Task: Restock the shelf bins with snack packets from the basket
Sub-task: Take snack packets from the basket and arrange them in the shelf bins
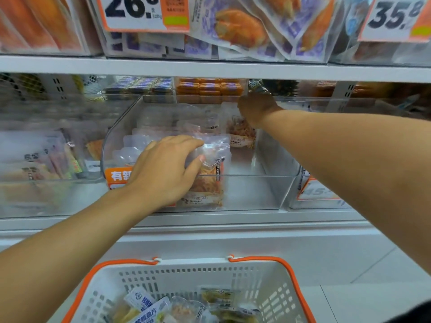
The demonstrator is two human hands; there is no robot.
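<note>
A clear plastic shelf bin (256, 194) stands in the middle of the shelf, partly filled with clear snack packets of orange shreds. My left hand (163, 169) reaches over the bin's front wall and grips the stack of packets (210, 183) at the front, thumb on the front packet. My right hand (256, 108) is far back in the bin, above an upright packet (241, 134); its fingers are hidden. Below, a white basket (186, 280) with orange handles holds several snack packets (177, 308).
Neighbouring clear bins (46, 159) on the left and right hold other packets. The shelf above (210, 68) carries bins of orange and purple packs with price tags 26.8 (140, 12) and 35.8 (394, 17). The right half of the middle bin is bare.
</note>
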